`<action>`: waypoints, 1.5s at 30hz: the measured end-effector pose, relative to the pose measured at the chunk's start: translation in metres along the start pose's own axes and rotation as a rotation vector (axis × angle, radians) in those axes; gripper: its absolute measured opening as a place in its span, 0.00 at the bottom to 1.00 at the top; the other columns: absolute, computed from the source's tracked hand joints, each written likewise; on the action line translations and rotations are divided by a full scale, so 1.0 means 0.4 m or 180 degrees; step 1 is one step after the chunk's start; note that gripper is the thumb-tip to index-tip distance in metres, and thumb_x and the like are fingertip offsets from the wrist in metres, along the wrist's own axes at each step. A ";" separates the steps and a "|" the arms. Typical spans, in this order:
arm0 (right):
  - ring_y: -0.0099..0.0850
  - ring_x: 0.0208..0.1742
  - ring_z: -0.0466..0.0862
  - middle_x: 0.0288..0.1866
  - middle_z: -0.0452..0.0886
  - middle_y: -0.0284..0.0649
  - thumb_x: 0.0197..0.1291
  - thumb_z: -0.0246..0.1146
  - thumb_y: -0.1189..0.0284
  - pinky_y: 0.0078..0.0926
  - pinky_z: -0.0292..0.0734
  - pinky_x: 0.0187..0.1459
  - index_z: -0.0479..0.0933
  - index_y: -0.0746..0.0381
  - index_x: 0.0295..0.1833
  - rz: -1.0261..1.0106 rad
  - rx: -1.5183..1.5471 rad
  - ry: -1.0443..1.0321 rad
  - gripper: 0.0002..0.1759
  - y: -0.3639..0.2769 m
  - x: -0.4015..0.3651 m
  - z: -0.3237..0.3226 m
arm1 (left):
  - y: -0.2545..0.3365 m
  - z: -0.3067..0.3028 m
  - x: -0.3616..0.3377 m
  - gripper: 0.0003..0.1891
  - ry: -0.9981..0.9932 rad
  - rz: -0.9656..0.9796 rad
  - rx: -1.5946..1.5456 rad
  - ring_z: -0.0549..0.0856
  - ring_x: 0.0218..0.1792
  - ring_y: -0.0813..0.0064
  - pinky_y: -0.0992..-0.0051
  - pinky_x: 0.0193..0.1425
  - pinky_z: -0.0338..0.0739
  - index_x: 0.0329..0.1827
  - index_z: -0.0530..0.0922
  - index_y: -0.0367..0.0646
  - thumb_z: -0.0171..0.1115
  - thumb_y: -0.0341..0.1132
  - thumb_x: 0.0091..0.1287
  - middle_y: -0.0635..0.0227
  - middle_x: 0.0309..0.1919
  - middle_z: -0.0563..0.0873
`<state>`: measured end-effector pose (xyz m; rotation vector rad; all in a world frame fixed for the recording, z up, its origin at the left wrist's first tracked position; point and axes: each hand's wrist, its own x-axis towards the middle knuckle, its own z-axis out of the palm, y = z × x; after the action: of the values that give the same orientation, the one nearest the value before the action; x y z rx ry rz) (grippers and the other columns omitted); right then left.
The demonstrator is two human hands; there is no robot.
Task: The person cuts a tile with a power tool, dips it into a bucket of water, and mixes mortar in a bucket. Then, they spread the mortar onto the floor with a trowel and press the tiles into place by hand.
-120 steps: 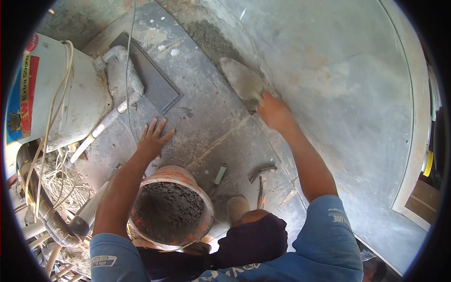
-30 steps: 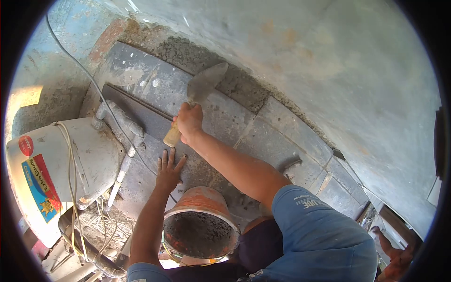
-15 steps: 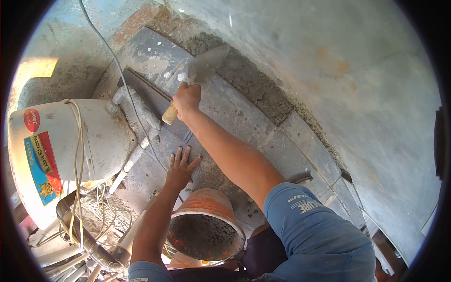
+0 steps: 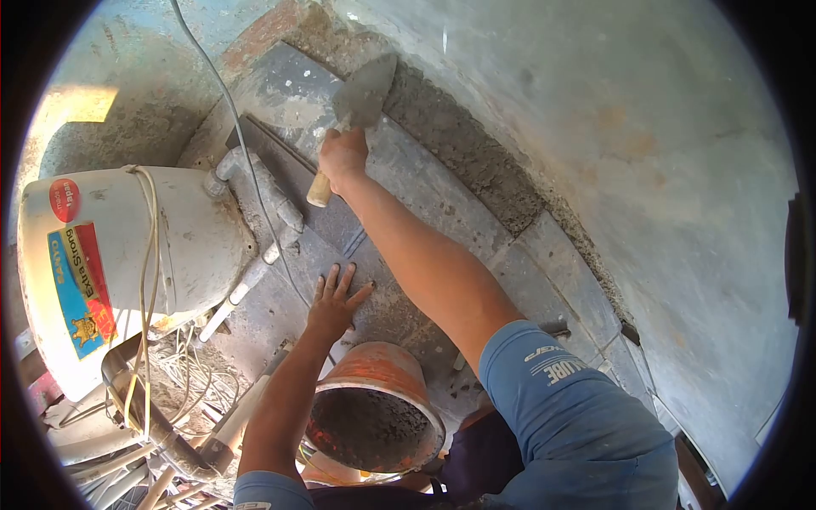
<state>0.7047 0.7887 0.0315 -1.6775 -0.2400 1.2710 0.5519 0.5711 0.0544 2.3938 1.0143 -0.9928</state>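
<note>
My right hand (image 4: 343, 160) is closed round the wooden handle of a trowel (image 4: 365, 90). The trowel's grey blade lies over the strip of wet mortar (image 4: 463, 136) between the dark tiles and the wall, near its upper end. My left hand (image 4: 333, 303) rests with spread fingers on the grey tiled floor (image 4: 433, 200). Just below it, an orange bucket (image 4: 374, 367) leans with its mouth toward me, and grey mortar shows inside.
A white water tank (image 4: 195, 246) lies at the left, with a pipe (image 4: 246, 280) coming from it. A grey cable (image 4: 217, 76) hangs across the tiles. Tangled wires and pipes (image 4: 187, 382) fill the lower left. A plastered wall (image 4: 646, 170) rises at the right.
The trowel blade has swung up and slightly left along the mortar strip, its tip now pointing further up. The left hand stays flat on the floor. The whole view has shifted slightly.
</note>
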 end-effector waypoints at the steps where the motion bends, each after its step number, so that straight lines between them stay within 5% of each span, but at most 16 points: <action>1: 0.47 0.39 0.85 0.44 0.80 0.57 0.65 0.54 0.66 0.44 0.80 0.42 0.66 0.69 0.54 -0.0001 0.0005 -0.0006 0.19 -0.019 -0.032 -0.024 | 0.000 -0.001 0.001 0.53 -0.0020 -0.0015 -0.0015 0.44 0.79 0.53 0.51 0.80 0.48 0.76 0.55 0.77 0.78 0.44 0.45 0.64 0.80 0.42; 3: 0.55 0.52 0.82 0.49 0.80 0.62 0.64 0.54 0.65 0.45 0.78 0.54 0.68 0.71 0.52 -0.0643 -0.0930 0.0013 0.20 -0.042 -0.110 -0.107 | 0.001 -0.005 0.001 0.53 -0.0064 -0.0027 0.0002 0.43 0.79 0.54 0.51 0.80 0.47 0.76 0.55 0.77 0.78 0.44 0.46 0.65 0.81 0.41; 7: 0.54 0.51 0.82 0.47 0.81 0.60 0.63 0.56 0.65 0.45 0.76 0.55 0.69 0.70 0.52 -0.0655 -0.1565 -0.0188 0.20 -0.047 -0.138 -0.218 | 0.004 -0.016 0.001 0.54 -0.0176 -0.0054 0.0005 0.42 0.80 0.55 0.52 0.80 0.46 0.76 0.54 0.78 0.78 0.44 0.46 0.66 0.81 0.40; 11: 0.53 0.50 0.82 0.47 0.81 0.56 0.59 0.64 0.65 0.46 0.76 0.53 0.69 0.68 0.53 -0.1548 -0.2589 -0.0357 0.22 -0.069 -0.109 -0.325 | -0.005 -0.002 0.001 0.54 -0.0116 -0.0136 -0.0079 0.42 0.80 0.56 0.53 0.80 0.46 0.76 0.53 0.79 0.78 0.44 0.46 0.68 0.81 0.39; 13: 0.53 0.50 0.82 0.48 0.80 0.55 0.59 0.66 0.65 0.46 0.76 0.52 0.69 0.66 0.54 -0.1704 -0.2794 -0.0161 0.23 -0.121 -0.128 -0.374 | -0.012 0.019 -0.001 0.54 0.0180 0.0138 -0.0050 0.44 0.79 0.49 0.48 0.79 0.49 0.76 0.57 0.72 0.79 0.45 0.42 0.61 0.80 0.42; 16: 0.53 0.49 0.81 0.50 0.77 0.54 0.60 0.65 0.66 0.47 0.76 0.51 0.68 0.65 0.56 -0.2319 -0.3069 0.0058 0.23 -0.193 -0.157 -0.431 | -0.012 0.006 -0.006 0.55 0.0125 0.0133 -0.0097 0.44 0.79 0.51 0.49 0.79 0.49 0.76 0.57 0.73 0.79 0.45 0.42 0.62 0.80 0.43; 18: 0.52 0.49 0.80 0.52 0.75 0.54 0.60 0.65 0.67 0.48 0.76 0.50 0.67 0.65 0.56 -0.3443 -0.3075 0.0551 0.23 -0.239 -0.186 -0.447 | -0.010 0.006 -0.010 0.55 0.0162 0.0105 -0.0142 0.44 0.79 0.52 0.49 0.79 0.49 0.76 0.57 0.73 0.79 0.45 0.42 0.62 0.80 0.43; 21: 0.52 0.49 0.79 0.53 0.74 0.53 0.60 0.65 0.69 0.49 0.75 0.48 0.66 0.65 0.55 -0.4108 -0.2740 0.0469 0.22 -0.287 -0.205 -0.448 | -0.010 -0.009 -0.014 0.55 0.0155 0.0122 -0.0134 0.44 0.79 0.52 0.49 0.79 0.49 0.76 0.57 0.73 0.80 0.46 0.42 0.63 0.80 0.43; 25: 0.53 0.47 0.80 0.49 0.76 0.54 0.59 0.66 0.70 0.49 0.75 0.47 0.66 0.65 0.54 -0.4052 -0.2540 0.0433 0.22 -0.259 -0.196 -0.429 | -0.008 -0.007 -0.014 0.56 0.0139 0.0136 -0.0109 0.44 0.79 0.52 0.49 0.79 0.49 0.76 0.57 0.73 0.80 0.46 0.40 0.63 0.80 0.43; 27: 0.54 0.45 0.80 0.44 0.78 0.53 0.59 0.66 0.71 0.48 0.75 0.46 0.66 0.65 0.53 -0.3384 -0.2499 0.0424 0.21 -0.213 -0.178 -0.431 | -0.007 0.000 -0.015 0.56 0.0162 0.0135 -0.0113 0.43 0.79 0.52 0.49 0.79 0.48 0.76 0.57 0.73 0.80 0.46 0.40 0.63 0.80 0.43; 32: 0.54 0.43 0.81 0.41 0.79 0.53 0.59 0.66 0.70 0.47 0.75 0.44 0.67 0.65 0.52 -0.3571 -0.2400 0.0538 0.20 -0.194 -0.201 -0.456 | -0.007 -0.010 -0.012 0.55 0.0180 0.0134 -0.0026 0.43 0.79 0.52 0.49 0.79 0.48 0.76 0.57 0.73 0.80 0.46 0.41 0.63 0.80 0.42; 34: 0.53 0.42 0.81 0.41 0.79 0.53 0.59 0.66 0.70 0.47 0.75 0.43 0.68 0.65 0.51 -0.3692 -0.2316 0.0630 0.18 -0.233 -0.231 -0.452 | 0.001 -0.021 -0.010 0.58 -0.0144 -0.0040 -0.0001 0.40 0.80 0.60 0.55 0.81 0.46 0.77 0.50 0.80 0.80 0.45 0.43 0.70 0.81 0.37; 40: 0.53 0.40 0.81 0.39 0.78 0.53 0.62 0.64 0.67 0.47 0.75 0.42 0.71 0.66 0.48 -0.3751 -0.2006 0.0362 0.15 -0.293 -0.303 -0.457 | -0.007 0.004 -0.014 0.56 0.0102 0.0150 -0.0062 0.43 0.79 0.52 0.48 0.79 0.48 0.77 0.55 0.73 0.79 0.46 0.42 0.62 0.80 0.42; 42: 0.55 0.42 0.82 0.42 0.80 0.55 0.65 0.61 0.63 0.48 0.76 0.43 0.71 0.67 0.48 -0.2640 -0.2712 0.0351 0.17 -0.212 -0.258 -0.466 | -0.015 -0.002 -0.008 0.56 0.0122 0.0150 -0.0046 0.43 0.79 0.51 0.48 0.79 0.48 0.77 0.55 0.73 0.80 0.46 0.42 0.62 0.80 0.42; 43: 0.55 0.42 0.82 0.42 0.80 0.55 0.65 0.61 0.63 0.48 0.76 0.43 0.71 0.67 0.48 -0.2628 -0.2726 0.0362 0.17 -0.148 -0.215 -0.492 | -0.018 0.000 -0.007 0.56 0.0156 0.0147 -0.0013 0.43 0.79 0.51 0.48 0.79 0.48 0.77 0.55 0.73 0.80 0.46 0.42 0.62 0.80 0.42; 45: 0.57 0.45 0.82 0.46 0.81 0.57 0.65 0.59 0.62 0.48 0.77 0.46 0.71 0.68 0.48 -0.1220 -0.3838 -0.0093 0.18 -0.079 -0.169 -0.538 | -0.018 -0.003 -0.008 0.56 0.0193 0.0173 0.0050 0.43 0.79 0.51 0.48 0.79 0.49 0.77 0.55 0.73 0.80 0.47 0.41 0.62 0.80 0.42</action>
<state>0.8637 0.6376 0.0927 -2.3909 -1.4938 0.8521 0.5456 0.5751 0.0574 2.4643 0.9602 -0.9175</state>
